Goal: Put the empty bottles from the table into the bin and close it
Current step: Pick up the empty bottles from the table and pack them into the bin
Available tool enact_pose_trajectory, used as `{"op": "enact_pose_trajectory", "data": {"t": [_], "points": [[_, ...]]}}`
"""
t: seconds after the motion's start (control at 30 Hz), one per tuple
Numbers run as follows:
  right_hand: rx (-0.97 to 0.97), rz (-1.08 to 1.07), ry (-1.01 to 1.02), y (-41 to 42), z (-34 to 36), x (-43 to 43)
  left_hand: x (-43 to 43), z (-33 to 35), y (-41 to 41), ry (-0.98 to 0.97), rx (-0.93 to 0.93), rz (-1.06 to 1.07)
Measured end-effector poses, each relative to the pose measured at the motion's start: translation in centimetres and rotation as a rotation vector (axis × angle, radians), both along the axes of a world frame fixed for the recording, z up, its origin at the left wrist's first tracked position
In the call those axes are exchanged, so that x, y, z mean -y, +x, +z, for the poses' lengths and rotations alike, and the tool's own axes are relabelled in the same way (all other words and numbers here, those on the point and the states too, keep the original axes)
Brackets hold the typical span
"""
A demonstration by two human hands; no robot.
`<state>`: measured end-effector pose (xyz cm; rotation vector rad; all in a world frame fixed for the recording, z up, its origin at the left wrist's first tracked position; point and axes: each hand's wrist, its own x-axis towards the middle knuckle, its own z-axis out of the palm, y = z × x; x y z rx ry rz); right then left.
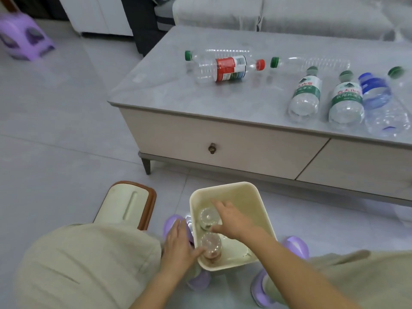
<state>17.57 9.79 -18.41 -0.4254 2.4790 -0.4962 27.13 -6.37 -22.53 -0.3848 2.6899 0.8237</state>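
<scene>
Two bottles [209,216] are seen upright inside the open bin [247,197] on the floor. The near one is touched by the left hand [178,246], its grip loose; the far one is held by the right hand [231,219]. Other bottles [225,69] are left lying on the table [169,94], and the lid [126,204] is laid beside the bin.

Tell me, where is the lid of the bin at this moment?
In the head view, the lid lies on the floor at lower left, left of the open bin and just beyond the person's left knee.

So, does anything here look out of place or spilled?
Nothing spilled. The bin lid lies on the floor left of the open bin. Several bottles lie on their sides on the table, not yet binned.
</scene>
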Motion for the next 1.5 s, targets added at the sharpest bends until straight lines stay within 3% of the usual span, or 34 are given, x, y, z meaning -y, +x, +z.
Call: {"op": "enact_pose_trajectory", "data": {"t": [0.1,0.23,0.43,0.57,0.63,0.73,0.87,0.97,1.03,1.13,1.2,1.27,1.37,1.5], "points": [[-0.021,-0.019,-0.027,0.0,0.5,-2.3,0.1,0.2,0.4,0.155,0.007,0.125],[-0.192,-0.117,0.022,-1.7,3.5,-7.7,-0.9,0.1,1.1,0.252,0.08,0.058],[-0.753,-0.402,-0.174,-6.6,12.3,-13.2,-1.9,-0.3,-0.5,0.346,0.054,0.086],[-1.125,-0.321,0.013,-11.2,16.6,-13.9,-2.0,-0.3,-2.0,0.329,0.058,0.131],[-1.046,-0.466,0.062,-13.9,18.4,-13.5,-1.8,-0.6,-2.7,0.273,0.107,0.176],[-0.669,-0.75,0.036,-17.9,18.9,-12.9,-1.3,0.0,-3.6,0.171,0.146,0.267],[-0.467,-0.791,0.031,-19.7,17.8,-12.3,-1.6,3.9,-4.4,0.291,0.027,0.283],[-0.414,-0.801,-0.141,-17.7,19.1,-12.1,-2.1,8.6,-5.8,0.416,-0.166,0.288],[-0.462,-0.756,-0.364,-13.6,18.7,-12.0,-2.8,12.1,-7.0,0.536,-0.286,0.284],[-0.496,-0.459,-0.578,-4.1,15.7,-10.9,-4.8,16.6,-8.9,0.734,-0.359,0.227],[-0.417,-0.214,-0.578,1.2,12.8,-9.9,-6.5,18.5,-10.0,0.861,-0.34,0.175],[-0.321,-0.103,-0.535,4.3,9.7,-9.6,-7.9,18.8,-10.2,0.932,-0.312,0.202],[-0.273,-0.098,-0.412,5.0,7.8,-10.0,-8.5,16.4,-8.8,0.883,-0.304,0.266],[-0.365,-0.267,-0.46,2.1,10.3,-10.7,-8.8,10.9,-5.0,0.62,-0.214,0.049]]}}
